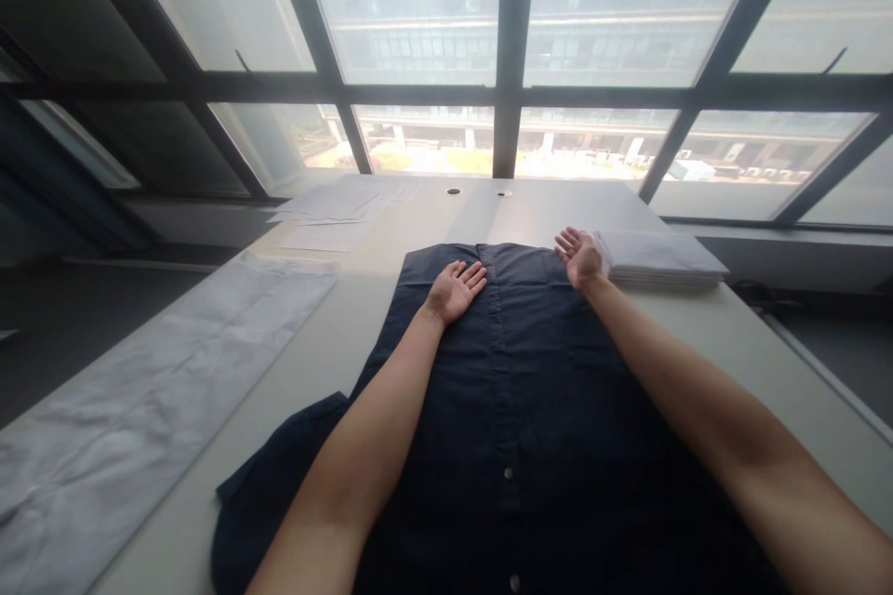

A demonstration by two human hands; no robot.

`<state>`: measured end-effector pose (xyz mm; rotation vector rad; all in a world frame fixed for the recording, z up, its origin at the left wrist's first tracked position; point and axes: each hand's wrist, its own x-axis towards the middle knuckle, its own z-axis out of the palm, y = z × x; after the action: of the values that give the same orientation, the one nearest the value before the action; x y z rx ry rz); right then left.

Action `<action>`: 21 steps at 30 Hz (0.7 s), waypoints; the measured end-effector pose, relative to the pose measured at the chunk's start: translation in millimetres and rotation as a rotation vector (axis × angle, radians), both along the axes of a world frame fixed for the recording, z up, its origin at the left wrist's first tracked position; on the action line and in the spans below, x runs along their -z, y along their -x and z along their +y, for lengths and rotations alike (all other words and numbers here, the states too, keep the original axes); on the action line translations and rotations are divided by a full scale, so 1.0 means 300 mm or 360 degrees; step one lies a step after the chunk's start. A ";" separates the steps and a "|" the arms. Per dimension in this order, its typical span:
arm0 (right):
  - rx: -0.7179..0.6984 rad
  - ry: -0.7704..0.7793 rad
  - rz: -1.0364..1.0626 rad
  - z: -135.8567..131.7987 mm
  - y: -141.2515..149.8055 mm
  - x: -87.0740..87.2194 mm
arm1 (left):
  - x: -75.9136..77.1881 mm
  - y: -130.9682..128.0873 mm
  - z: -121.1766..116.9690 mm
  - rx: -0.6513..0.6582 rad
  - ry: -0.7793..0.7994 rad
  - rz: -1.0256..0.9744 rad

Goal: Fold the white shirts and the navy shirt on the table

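A dark navy button-front shirt (551,400) lies spread on the white table, its hem toward the window and its button strip running up the middle. One short sleeve sticks out at the lower left. My left hand (455,291) is palm up with fingers extended, over the shirt just left of the button strip, and holds nothing. Beyond the shirt's far right corner, my right hand (580,256) is raised with its palm turned inward and fingers apart. It is beside a stack of folded white packets and grips nothing. My forearms cover parts of the shirt.
The stack of white packets (662,256) stands at the right of the table (363,297). Along the left edge lies a long, crinkled clear plastic sheet (167,390). Loose white papers (327,204) rest at the far left. Two cable holes sit near the window.
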<state>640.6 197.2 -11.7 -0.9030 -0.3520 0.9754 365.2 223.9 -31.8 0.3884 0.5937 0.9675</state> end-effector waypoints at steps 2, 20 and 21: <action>-0.0346 -0.0047 0.0095 -0.004 0.090 -0.001 | -0.003 -0.001 0.000 0.0011 0.0004 0.0005; -0.1069 0.0086 0.0666 0.011 0.322 0.119 | -0.067 0.188 0.229 0.0249 -0.0100 0.0385; -0.1069 0.0085 0.0670 0.013 0.323 0.120 | -0.079 0.204 0.271 -0.0020 -0.0092 0.0491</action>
<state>543.6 201.2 -47.6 -0.6038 -0.2704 1.7652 304.2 305.3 -8.1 0.5921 0.8494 0.9449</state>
